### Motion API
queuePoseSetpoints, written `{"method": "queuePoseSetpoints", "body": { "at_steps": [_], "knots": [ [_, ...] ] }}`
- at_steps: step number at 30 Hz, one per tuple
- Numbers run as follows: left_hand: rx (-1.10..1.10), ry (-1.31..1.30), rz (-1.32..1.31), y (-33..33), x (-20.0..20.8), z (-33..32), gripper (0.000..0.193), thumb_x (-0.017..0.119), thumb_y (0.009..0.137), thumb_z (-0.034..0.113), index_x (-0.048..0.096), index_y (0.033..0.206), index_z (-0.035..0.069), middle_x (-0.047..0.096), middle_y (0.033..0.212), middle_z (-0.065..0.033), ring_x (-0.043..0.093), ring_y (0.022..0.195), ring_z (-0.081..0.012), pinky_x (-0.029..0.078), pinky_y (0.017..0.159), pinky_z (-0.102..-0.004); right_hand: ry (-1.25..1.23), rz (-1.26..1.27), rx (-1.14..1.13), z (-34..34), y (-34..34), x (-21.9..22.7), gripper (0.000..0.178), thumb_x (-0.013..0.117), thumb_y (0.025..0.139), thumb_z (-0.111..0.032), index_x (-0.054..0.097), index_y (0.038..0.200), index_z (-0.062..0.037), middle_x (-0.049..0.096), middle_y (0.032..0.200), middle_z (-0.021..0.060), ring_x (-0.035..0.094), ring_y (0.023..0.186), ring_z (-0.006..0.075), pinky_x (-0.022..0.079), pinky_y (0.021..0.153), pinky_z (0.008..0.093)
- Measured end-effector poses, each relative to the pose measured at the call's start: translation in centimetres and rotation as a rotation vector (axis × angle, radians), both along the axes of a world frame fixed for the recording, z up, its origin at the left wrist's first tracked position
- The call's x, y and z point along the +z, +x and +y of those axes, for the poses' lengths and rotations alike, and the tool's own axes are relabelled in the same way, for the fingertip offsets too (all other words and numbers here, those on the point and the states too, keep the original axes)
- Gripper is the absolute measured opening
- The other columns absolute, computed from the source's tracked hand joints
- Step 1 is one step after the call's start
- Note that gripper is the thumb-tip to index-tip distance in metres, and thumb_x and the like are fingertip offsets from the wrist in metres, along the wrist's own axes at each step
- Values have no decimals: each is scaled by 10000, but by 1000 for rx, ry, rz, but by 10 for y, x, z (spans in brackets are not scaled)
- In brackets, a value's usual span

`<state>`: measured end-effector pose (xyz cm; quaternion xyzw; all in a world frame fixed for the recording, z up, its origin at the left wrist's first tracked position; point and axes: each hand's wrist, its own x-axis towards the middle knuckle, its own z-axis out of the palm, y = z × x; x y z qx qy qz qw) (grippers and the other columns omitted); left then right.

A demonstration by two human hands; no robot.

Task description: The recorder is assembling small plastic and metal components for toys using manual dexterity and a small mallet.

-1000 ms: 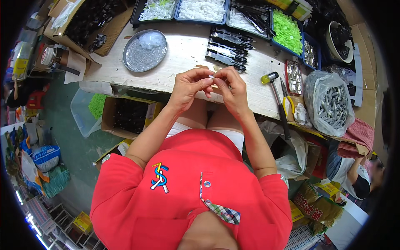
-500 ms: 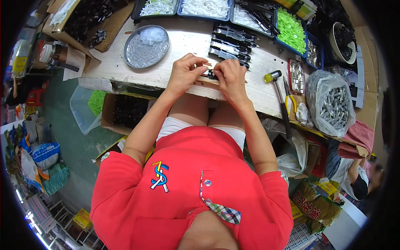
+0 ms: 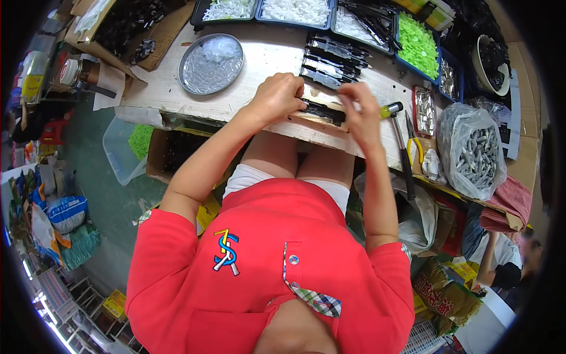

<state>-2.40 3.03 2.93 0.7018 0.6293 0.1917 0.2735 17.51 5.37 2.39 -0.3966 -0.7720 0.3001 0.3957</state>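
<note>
A long black part (image 3: 323,111) lies on a pale wooden strip (image 3: 315,124) at the table's near edge. My left hand (image 3: 276,99) is closed around its left end, with the fingertips hidden behind the hand. Just above the part's right end hovers my right hand (image 3: 364,115), slightly blurred, its thumb and fingers curled but apart, with nothing visible in them. Beyond both hands, several similar black parts with shiny faces (image 3: 330,66) lie in a stacked row. Right of my right hand is a hammer with a yellow-and-black head (image 3: 391,110).
A round metal tray (image 3: 206,82) with clear small pieces sits left. Along the back stand bins of white pieces (image 3: 295,12) and green pieces (image 3: 417,47). At right are yellow-handled pliers (image 3: 417,147), a red tray (image 3: 423,112) and a plastic bag of metal parts (image 3: 474,153).
My hands have moved apart, the right one rising off the part and shifting right. More of the black part shows between them. The view has shifted slightly.
</note>
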Motion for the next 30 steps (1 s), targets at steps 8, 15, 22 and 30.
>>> {"method": "queuePoseSetpoints", "body": {
  "at_steps": [8, 15, 22, 30],
  "knots": [
    [-122, -266, -141, -9, 28, 38, 184, 707, 667, 135, 643, 799, 24, 636, 669, -107, 621, 611, -205, 490, 570, -320, 212, -582, -555, 43, 142, 15, 106, 539, 798, -65, 589, 885, -29, 570, 881, 141, 572, 791, 327, 448, 683, 402],
    [-53, 357, 319, 40, 30, 150, 129, 601, 688, 55, 656, 806, 57, 634, 833, -135, 606, 796, -303, 478, 672, -382, 32, -991, -654, 62, 174, -8, 142, 458, 781, -46, 581, 833, 4, 580, 855, 220, 591, 758, 406, 480, 656, 478],
    [-132, 392, 596, 60, 21, 183, 152, 535, 688, 8, 649, 789, 2, 608, 939, -170, 618, 828, -346, 502, 668, -429, 30, -961, -721, 67, 166, -5, 150, 454, 776, -34, 591, 822, 6, 592, 832, 224, 597, 766, 411, 485, 665, 479],
    [-201, 439, 495, 50, 19, 193, 141, 519, 687, 22, 641, 758, 12, 619, 859, -183, 612, 783, -352, 496, 672, -424, -22, -951, -713, 73, 171, -6, 156, 462, 768, -30, 606, 821, 1, 593, 836, 226, 596, 767, 407, 477, 672, 476]
  ]
}}
